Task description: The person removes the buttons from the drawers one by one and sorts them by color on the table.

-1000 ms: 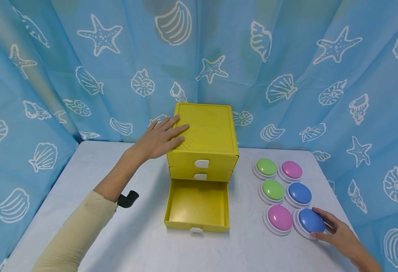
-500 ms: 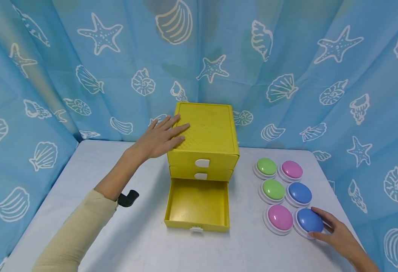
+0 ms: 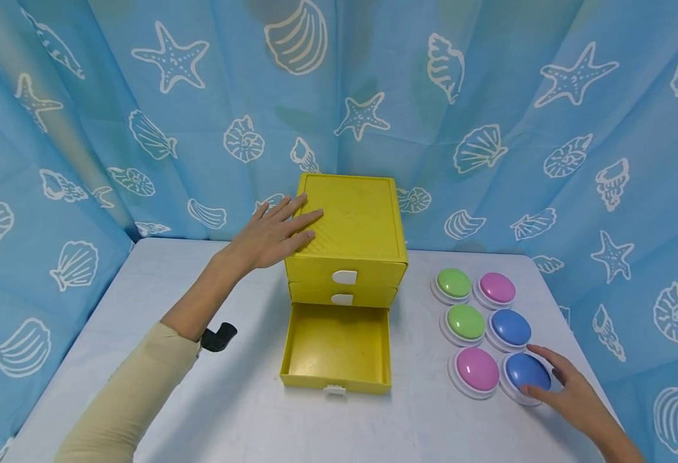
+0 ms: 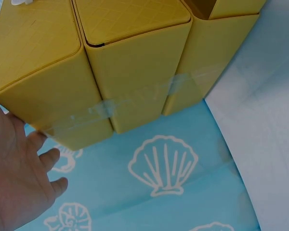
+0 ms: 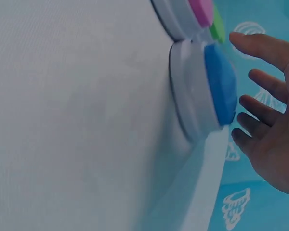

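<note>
A yellow drawer unit (image 3: 353,218) stands at the back middle of the table, with its bottom drawer (image 3: 339,347) pulled out and bare inside. My left hand (image 3: 269,236) rests on the left edge of its top, fingers spread. On the right, my right hand (image 3: 570,392) hovers at the nearest blue push button (image 3: 527,373) with its fingers spread. In the right wrist view the fingers stand just off the blue dome (image 5: 221,86). Beside this button sits a pink one (image 3: 478,370).
Behind these two are another blue button (image 3: 511,328), two green buttons (image 3: 465,323) and a second pink one (image 3: 496,289). A blue shell-print curtain (image 3: 362,77) hangs around the white table (image 3: 246,411). A black piece (image 3: 219,337) juts from the left wrist.
My right hand has loosened from around the near blue button and lifted slightly, its fingers spreading. That button sits slightly further left than a second ago. The left hand stays put.
</note>
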Available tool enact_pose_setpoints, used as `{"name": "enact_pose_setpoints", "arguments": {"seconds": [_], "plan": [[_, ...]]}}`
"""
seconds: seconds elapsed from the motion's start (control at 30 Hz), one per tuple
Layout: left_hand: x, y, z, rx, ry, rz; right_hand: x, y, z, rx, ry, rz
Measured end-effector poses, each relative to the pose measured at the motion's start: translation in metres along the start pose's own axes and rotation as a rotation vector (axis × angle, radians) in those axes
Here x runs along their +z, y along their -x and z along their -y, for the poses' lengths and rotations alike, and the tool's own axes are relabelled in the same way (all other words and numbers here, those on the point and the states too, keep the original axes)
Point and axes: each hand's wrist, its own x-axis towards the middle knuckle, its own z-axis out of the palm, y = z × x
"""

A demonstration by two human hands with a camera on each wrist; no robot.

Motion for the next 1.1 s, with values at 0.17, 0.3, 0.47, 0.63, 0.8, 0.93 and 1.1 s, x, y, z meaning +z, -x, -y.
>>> {"name": "enact_pose_setpoints", "arguments": {"seconds": [0.17, 0.3, 0.47, 0.63, 0.8, 0.93, 1.1], "plan": [[-0.001, 0.0, -0.001, 0.001, 0.001, -0.001, 0.001, 0.005, 0.029, -0.09, 0.012, -0.103], [-0.001, 0.001, -0.002, -0.004, 0.007, 0.006, 0.008, 0.011, 0.057, -0.215, -0.04, -0.17], [-0.001, 0.0, -0.001, -0.006, 0.008, 0.01, 0.027, 0.018, 0.089, -0.311, -0.075, -0.218], [-0.001, -0.001, -0.001, -0.009, 0.014, 0.014, 0.05, 0.026, 0.121, -0.3, -0.084, -0.242], [-0.001, -0.001, -0.001, -0.003, 0.012, 0.007, 0.077, 0.033, 0.148, -0.244, -0.168, -0.231], [-0.001, 0.0, -0.001, -0.004, 0.008, 0.004, 0.099, 0.037, 0.166, -0.199, -0.237, -0.171], [-0.001, 0.0, -0.001, -0.005, 0.001, 0.001, 0.126, 0.042, 0.183, -0.168, -0.283, -0.055]]}}
